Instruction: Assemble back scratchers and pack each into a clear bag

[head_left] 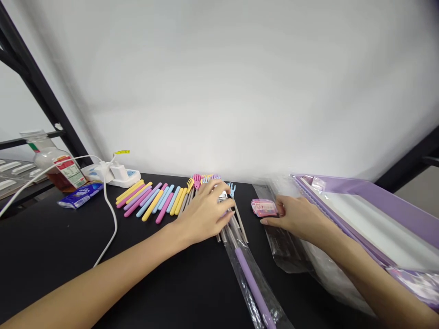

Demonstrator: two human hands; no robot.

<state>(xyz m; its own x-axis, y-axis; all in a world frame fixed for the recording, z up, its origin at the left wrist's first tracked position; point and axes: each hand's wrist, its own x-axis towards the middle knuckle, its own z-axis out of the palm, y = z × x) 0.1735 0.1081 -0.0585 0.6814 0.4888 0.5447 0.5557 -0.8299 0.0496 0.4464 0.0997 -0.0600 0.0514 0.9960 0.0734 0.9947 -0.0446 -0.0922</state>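
My left hand [207, 212] curls around the upper end of a back scratcher with a purple handle [252, 283], which lies in a clear plastic sleeve [240, 274]. Just beyond the fingers are claw-shaped heads of other back scratchers, including a blue one [232, 189] and a pink one [196, 181], with metal rods [241, 219] below. My right hand [303, 217] is beside a small stack of pink printed cards [264, 208], its thumb and fingers apart. Clear plastic bags [286, 249] lie beneath that hand. The left palm hides part of the rods.
Yellow, pink, purple and blue handles [151, 203] lie in a row at left. Behind them are a power strip [126, 176], a white cable [111, 214], a blue packet [80, 195] and a glass bottle [56, 160]. A purple box [363, 187] stands right; a white wall [219, 91] rises behind.
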